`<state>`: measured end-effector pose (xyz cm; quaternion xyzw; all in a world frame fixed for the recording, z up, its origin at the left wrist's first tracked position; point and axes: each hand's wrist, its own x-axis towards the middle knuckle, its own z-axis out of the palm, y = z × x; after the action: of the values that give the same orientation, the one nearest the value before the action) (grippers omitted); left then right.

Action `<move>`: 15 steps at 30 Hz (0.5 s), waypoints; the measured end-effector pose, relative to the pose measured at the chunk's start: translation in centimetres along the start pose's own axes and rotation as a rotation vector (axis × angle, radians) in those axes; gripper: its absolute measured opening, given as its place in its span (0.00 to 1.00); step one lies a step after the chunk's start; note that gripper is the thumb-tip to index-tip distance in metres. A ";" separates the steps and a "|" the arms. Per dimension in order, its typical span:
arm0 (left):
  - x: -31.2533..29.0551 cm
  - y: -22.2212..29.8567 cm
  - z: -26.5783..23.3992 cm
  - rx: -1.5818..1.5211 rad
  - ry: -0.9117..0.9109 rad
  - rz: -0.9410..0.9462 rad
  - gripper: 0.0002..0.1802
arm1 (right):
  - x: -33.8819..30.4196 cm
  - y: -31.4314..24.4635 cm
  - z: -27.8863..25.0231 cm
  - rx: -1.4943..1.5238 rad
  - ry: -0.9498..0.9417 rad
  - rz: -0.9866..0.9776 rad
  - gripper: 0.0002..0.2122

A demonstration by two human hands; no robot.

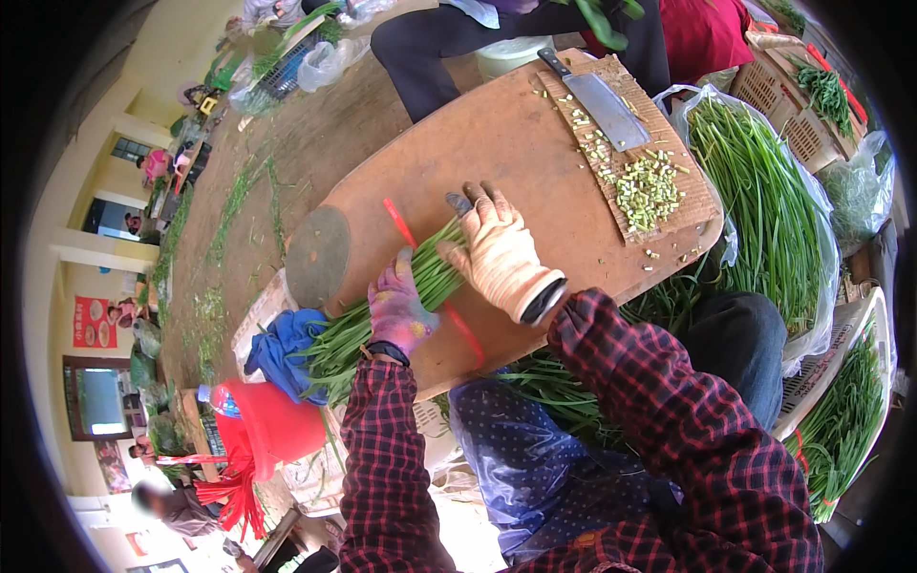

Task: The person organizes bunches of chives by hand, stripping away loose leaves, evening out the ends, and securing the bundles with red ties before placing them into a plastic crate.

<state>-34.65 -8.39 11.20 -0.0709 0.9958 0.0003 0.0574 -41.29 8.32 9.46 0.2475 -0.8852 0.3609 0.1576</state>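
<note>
Nr edge of board (435, 158), L grip (399, 306) round stalks (437, 272), R grip (499, 246) unclear, open room fwd

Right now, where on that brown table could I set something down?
The table's widest bare patch lies beyond the green stalks, between the grey disc and the cardboard; a smaller one lies between the right hand and cardboard. It's crowded on the cardboard, with knife and chopped stems, and around the left hand.

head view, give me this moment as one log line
left hand: on green stalks; right hand: at their ends; red strip: beneath stalks; cleaver: on cardboard
</note>
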 end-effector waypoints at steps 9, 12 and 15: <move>0.3 -2.0 2.1 0.029 0.140 0.166 0.52 | -4.5 -1.1 3.8 0.153 -0.103 -0.076 0.21; 0.9 -2.2 2.4 0.021 -0.025 0.077 0.56 | -4.8 -1.8 2.2 -0.027 -0.026 -0.248 0.19; 1.9 -3.8 4.1 0.008 0.029 0.193 0.55 | -6.7 -3.7 -2.9 0.008 0.001 -0.189 0.19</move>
<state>-35.51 -12.39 6.96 0.0254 0.9987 0.0009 0.0431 -33.38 10.26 10.49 0.3302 -0.8565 0.3480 0.1904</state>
